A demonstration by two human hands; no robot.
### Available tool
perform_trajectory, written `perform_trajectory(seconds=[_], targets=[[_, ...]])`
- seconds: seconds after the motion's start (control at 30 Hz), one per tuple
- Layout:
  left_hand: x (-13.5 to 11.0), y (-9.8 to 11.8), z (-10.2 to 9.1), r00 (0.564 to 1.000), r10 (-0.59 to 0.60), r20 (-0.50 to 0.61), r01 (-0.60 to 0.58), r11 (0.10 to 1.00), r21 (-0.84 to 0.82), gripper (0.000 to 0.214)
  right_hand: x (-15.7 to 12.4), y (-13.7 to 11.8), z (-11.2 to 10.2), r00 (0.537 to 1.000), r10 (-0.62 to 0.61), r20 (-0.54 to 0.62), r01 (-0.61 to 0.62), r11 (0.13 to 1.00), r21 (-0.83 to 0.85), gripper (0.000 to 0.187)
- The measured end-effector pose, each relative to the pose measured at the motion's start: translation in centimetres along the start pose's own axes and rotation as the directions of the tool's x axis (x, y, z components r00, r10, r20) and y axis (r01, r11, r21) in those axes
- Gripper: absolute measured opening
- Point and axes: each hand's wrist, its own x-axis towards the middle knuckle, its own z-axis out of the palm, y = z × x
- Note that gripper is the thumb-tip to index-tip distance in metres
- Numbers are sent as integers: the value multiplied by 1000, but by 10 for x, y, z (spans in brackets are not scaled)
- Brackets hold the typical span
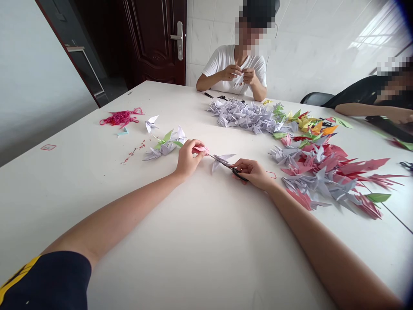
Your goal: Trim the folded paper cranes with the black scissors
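Left hand (190, 158) closed, thumb and fingers pinching a pink paper piece (200, 149), mid-desk. Right hand (253, 172) clamped on black scissors (237, 173), blades pointing left, tips just beside the pink paper. Lavender origami crane (222, 162) lying directly under the blades. Heaped paper cranes (245, 116) spread along the far right of the white desk (206, 241). Person opposite (234, 71), at the far edge, has both hands together at chest height.
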Motion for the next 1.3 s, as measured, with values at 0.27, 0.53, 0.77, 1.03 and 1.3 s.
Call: perform_trajectory(seconds=[0.27,0.53,0.77,1.03,1.3], targets=[[-2,-1,2,999,-43,23,44,996,-74,30,-1,-2,1,1000,-5,0,5,1000,4,39],[-1,-1,1,982,-175,68,185,967,-175,32,0,2,0,1000,-3,-12,3,1000,2,39],[0,0,0,978,-207,11,205,958,-203,25,-1,-2,1,1000,-1,2,1,1000,13,40],[0,0,1,981,-189,30,191,956,-222,41,0,2,1,1000,5,-15,-6,1000,-5,41],[-1,-2,0,984,-178,19,178,962,-208,48,0,1,-1,1000,4,6,-5,998,56,42]])
